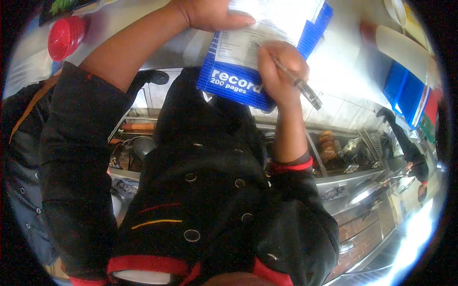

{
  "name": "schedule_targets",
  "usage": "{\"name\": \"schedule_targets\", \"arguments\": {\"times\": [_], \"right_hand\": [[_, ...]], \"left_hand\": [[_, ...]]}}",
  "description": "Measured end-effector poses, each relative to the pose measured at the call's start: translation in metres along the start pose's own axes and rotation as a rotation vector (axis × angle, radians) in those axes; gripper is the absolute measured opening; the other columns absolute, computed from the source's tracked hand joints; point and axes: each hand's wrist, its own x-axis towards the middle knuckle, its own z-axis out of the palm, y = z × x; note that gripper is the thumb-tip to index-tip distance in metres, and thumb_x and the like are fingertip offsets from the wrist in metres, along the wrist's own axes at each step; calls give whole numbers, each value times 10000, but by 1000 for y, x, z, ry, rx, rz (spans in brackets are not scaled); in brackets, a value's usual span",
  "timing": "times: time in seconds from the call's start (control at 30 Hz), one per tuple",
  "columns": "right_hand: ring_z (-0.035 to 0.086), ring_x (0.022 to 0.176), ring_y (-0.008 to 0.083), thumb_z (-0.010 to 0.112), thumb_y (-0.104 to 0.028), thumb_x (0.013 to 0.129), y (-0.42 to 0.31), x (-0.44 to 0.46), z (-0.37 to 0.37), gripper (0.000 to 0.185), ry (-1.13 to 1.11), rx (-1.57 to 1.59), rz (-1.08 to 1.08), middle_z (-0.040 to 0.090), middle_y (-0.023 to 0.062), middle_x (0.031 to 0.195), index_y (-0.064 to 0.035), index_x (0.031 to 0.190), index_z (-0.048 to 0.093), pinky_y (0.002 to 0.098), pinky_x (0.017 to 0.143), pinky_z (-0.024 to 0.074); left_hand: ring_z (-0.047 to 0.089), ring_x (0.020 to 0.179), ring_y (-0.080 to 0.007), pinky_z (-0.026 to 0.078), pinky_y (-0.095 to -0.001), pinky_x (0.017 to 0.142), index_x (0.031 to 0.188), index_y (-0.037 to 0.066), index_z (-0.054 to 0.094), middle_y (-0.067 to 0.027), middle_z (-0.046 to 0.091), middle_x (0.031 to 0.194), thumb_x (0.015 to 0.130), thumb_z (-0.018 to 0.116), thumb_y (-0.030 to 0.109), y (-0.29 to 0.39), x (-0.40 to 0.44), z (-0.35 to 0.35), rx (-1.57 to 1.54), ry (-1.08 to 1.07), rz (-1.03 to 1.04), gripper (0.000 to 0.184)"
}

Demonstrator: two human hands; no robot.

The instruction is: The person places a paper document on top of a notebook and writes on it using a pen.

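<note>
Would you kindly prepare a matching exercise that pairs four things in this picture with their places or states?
Things
1. Slender grey-and-black pen
2. White printed paper sheet
3. Blue record book with white lettering
4. Round red bowl-like container

Places and states
A. Beneath the sheet, marked "200 pages"
B. Near the picture's upper left corner, away from both hands
C. Gripped in the right hand
D. Lying on top of the book, with the thumb of the left hand over it

Right pairs: 1-C, 2-D, 3-A, 4-B
</note>
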Motion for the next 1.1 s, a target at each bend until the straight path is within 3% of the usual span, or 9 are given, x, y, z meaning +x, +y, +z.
{"name": "schedule_targets", "arguments": {"times": [0.43, 0.73, 0.93, 1.0, 1.1], "right_hand": [[730, 771, 272, 749, -119, 833, 0, -1, -1, 95, -11, 14, 63, 745, 136, 837, -24, 833, 746, 360, 716, 572], [707, 774, 241, 729, -66, 830, 3, -5, -15, 63, -9, 82, 47, 734, 138, 853, -4, 835, 718, 348, 726, 555], [712, 791, 259, 721, -58, 835, 9, -4, -9, 53, -28, 110, 48, 734, 140, 864, -6, 842, 722, 359, 732, 557], [667, 677, 348, 713, -126, 826, 10, -2, -3, 141, 89, 151, -30, 694, 150, 748, -52, 710, 684, 445, 643, 538], [671, 678, 351, 722, -112, 820, 10, -1, -4, 133, 43, 91, -25, 699, 153, 750, -45, 711, 683, 445, 648, 541]], "left_hand": [[318, 1468, -365, 273, -520, 1146, 1401, 115, 563, -174, 425, 1545, 755, 739, 516, 0, -1, 0, -5, 1, -1, 780], [325, 1464, -365, 267, -522, 1144, 1403, 119, 560, -176, 430, 1540, 765, 725, 536, -2, 0, 1, -19, 7, 1, 779], [323, 1465, -369, 268, -526, 1145, 1400, 128, 563, -177, 425, 1546, 767, 724, 539, 0, 0, 1, 3, 2, -13, 772], [321, 1467, -368, 267, -526, 1145, 1399, 128, 564, -176, 425, 1547, 762, 728, 535, 0, -1, 0, 4, -1, -12, 774], [319, 1469, -365, 268, -526, 1145, 1398, 127, 566, -174, 425, 1547, 756, 732, 530, 0, 0, 1, 7, -2, -6, 776]]}}
